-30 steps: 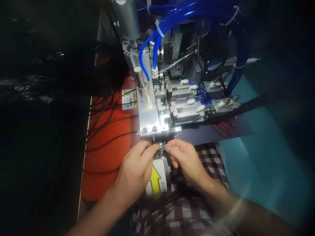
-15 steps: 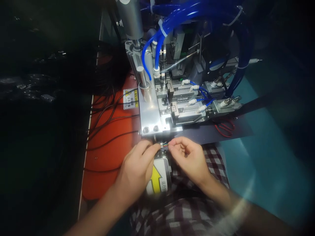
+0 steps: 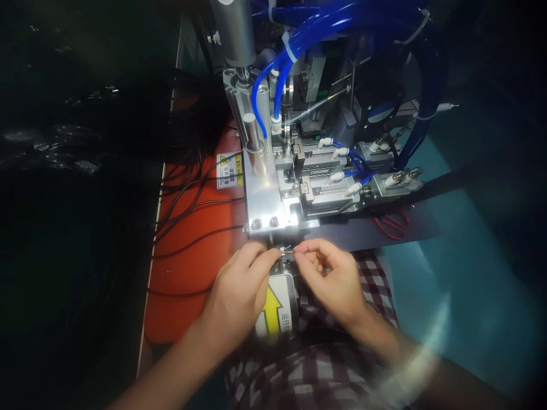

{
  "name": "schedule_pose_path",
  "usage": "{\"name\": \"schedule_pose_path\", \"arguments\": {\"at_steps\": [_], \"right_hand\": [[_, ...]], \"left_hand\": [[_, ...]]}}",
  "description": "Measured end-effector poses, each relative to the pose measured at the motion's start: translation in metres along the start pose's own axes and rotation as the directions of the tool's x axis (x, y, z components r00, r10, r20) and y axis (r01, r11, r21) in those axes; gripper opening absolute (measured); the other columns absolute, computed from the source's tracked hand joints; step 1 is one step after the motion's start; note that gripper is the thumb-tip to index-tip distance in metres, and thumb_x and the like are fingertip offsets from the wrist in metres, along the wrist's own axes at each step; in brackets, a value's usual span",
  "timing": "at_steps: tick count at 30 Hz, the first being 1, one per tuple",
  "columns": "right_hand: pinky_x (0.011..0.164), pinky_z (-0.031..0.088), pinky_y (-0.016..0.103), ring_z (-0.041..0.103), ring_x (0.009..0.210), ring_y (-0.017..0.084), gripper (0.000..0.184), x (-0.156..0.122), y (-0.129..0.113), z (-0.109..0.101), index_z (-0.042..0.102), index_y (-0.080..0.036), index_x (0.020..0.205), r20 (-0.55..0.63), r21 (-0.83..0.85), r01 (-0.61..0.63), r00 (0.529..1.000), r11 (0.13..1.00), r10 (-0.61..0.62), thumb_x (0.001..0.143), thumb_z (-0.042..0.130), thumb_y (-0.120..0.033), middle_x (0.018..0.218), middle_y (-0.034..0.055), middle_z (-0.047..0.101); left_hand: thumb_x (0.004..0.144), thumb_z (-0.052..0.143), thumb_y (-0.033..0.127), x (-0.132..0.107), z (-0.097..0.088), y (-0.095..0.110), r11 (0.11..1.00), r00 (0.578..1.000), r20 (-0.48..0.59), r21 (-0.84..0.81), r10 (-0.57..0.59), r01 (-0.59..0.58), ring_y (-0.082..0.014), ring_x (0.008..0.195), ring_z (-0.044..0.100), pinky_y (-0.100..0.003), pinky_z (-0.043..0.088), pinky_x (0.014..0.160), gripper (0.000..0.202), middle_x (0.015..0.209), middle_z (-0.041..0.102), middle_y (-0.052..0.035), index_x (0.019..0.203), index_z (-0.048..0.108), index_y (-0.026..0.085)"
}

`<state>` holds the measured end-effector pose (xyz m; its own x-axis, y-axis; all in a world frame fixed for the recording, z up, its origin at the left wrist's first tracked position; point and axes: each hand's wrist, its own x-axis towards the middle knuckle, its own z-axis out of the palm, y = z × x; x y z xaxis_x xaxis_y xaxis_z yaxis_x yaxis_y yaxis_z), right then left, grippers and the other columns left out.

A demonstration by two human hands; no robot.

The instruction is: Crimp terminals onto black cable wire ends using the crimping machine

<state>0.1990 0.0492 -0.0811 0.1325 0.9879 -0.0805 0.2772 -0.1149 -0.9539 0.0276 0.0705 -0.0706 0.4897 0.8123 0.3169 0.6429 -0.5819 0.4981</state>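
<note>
A short span of thin coloured wires (image 3: 289, 250) stretches between my two hands, just in front of the machine's metal block (image 3: 265, 196). My left hand (image 3: 243, 279) is closed in a pinch at the wires' left end, where a small pale piece shows at the fingertips. On the other end, the thumb and forefinger of my right hand (image 3: 331, 273) pinch the wires, the other fingers curled. Below the wires sits a white plate with a yellow arrow (image 3: 273, 310). What lies inside each pinch is mostly covered by the fingers.
Blue air hoses (image 3: 337, 23) arch over the machine. Several black cables (image 3: 192, 245) cross the orange-red surface (image 3: 183, 313) at left. Red-handled scissors or pliers (image 3: 393, 225) lie to the right. A warning label (image 3: 229, 171) is beside the block.
The whole view has shifted slightly, so the machine appears a little farther right. Both hands keep their pinches on the wires, with hardly any movement.
</note>
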Motion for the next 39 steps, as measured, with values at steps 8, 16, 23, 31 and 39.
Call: {"name": "schedule_pose_path", "arguments": {"at_steps": [8, 16, 23, 31, 39], "right_hand": [[0.044, 0.033, 0.022, 0.042, 0.045, 0.009, 0.010, 0.004, -0.007, 0.000, 0.062, -0.017, 0.077, 0.072, 0.144, -0.168, 0.985, 0.975, 0.159, 0.080, 0.062, -0.026, 0.051, -0.0060, 0.046], [0.045, 0.028, 0.024, 0.036, 0.047, 0.009, 0.014, 0.008, -0.016, 0.001, 0.054, -0.019, 0.075, 0.138, 0.012, -0.175, 0.975, 0.984, 0.172, 0.087, 0.052, -0.027, 0.054, -0.0066, 0.042], [0.049, 0.030, 0.024, 0.037, 0.050, 0.010, 0.017, 0.006, -0.020, 0.004, 0.050, -0.020, 0.077, 0.132, -0.059, -0.131, 0.982, 0.990, 0.137, 0.092, 0.048, -0.028, 0.054, -0.0072, 0.041], [0.042, 0.024, 0.023, 0.032, 0.046, 0.008, 0.017, 0.004, -0.008, -0.005, 0.056, -0.019, 0.082, 0.134, 0.098, -0.233, 0.966, 0.968, 0.219, 0.089, 0.054, -0.034, 0.055, -0.0072, 0.041], [0.047, 0.030, 0.023, 0.037, 0.046, 0.009, 0.009, 0.005, -0.010, -0.001, 0.056, -0.019, 0.082, 0.106, -0.122, 0.012, 0.994, 0.993, 0.001, 0.089, 0.054, -0.025, 0.052, -0.0086, 0.037]], "left_hand": [[0.087, 0.048, 0.001, 0.001, 0.000, 0.002, 1.000, 1.000, -0.007, -0.007, -0.003, 0.003, -0.0160, 0.076, 0.060, -0.026, 0.053, 0.067, 0.026, 0.088, 0.059, -0.0082, 0.102, 0.067, 0.009], [0.086, 0.047, 0.001, 0.000, -0.001, 0.001, 1.000, 1.000, -0.018, 0.010, 0.007, -0.007, -0.0165, 0.076, 0.060, -0.027, 0.054, 0.066, 0.026, 0.088, 0.060, -0.0092, 0.101, 0.067, 0.008], [0.087, 0.048, 0.003, 0.000, 0.001, 0.001, 1.000, 1.000, -0.021, 0.019, 0.016, -0.016, -0.0171, 0.076, 0.061, -0.027, 0.055, 0.067, 0.025, 0.086, 0.060, -0.0094, 0.100, 0.068, 0.008], [0.087, 0.048, 0.003, 0.001, 0.001, 0.001, 1.000, 1.000, -0.025, 0.015, 0.016, -0.016, -0.0171, 0.077, 0.061, -0.027, 0.055, 0.069, 0.025, 0.086, 0.061, -0.0092, 0.101, 0.067, 0.008], [0.087, 0.047, 0.003, 0.001, 0.000, 0.002, 1.000, 1.000, -0.021, 0.012, 0.007, -0.007, -0.0166, 0.076, 0.060, -0.026, 0.055, 0.067, 0.025, 0.085, 0.061, -0.0091, 0.101, 0.067, 0.008]]}}
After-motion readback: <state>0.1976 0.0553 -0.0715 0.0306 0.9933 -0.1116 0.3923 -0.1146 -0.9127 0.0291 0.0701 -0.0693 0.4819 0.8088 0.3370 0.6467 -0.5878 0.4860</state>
